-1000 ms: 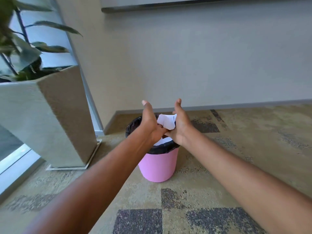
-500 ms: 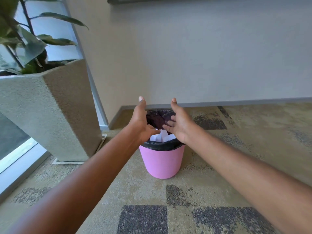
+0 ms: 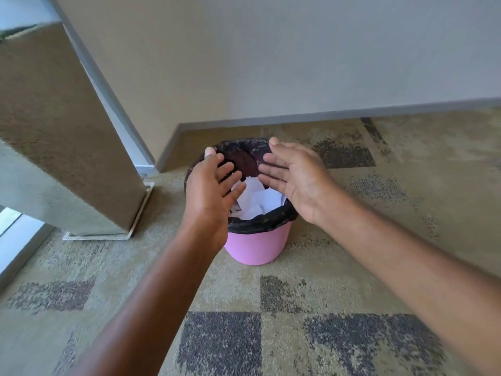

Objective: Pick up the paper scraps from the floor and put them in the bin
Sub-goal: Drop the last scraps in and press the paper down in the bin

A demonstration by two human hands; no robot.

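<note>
Centre of frame: your left hand (image 3: 211, 191) and right hand (image 3: 295, 180) hover over the mouth of the round pink plastic bin (image 3: 257, 245). The palms face each other, the fingers are straight and spread, and both hands are released and grasp nothing. The crumpled white paper scraps (image 3: 257, 199) lie inside the bin, cradled by its black bag liner (image 3: 260, 221).

Key relation: the paper sits directly below the gap between your palms, lower than either set of fingers and apart from them. The left hand covers the bin's left rim and the right hand its right and far rim, so neither is clearly nearer to the paper.

Lower half of frame: the patterned olive-and-grey carpet (image 3: 298, 308) shows no loose scrap anywhere in view (what lies beyond the frame edges cannot be told). This drop therefore looks finished. The coming move is probably a withdrawal, both hands drawing back toward the bottom of the frame, away from the rim.

Left of frame: the tall beige stone-textured planter (image 3: 67, 131) stands near the bin without touching it. Keep your left forearm clear of its corner as you pull back.

Upper centre: the grey skirting board (image 3: 298, 118) marks the wall behind the bin.
</note>
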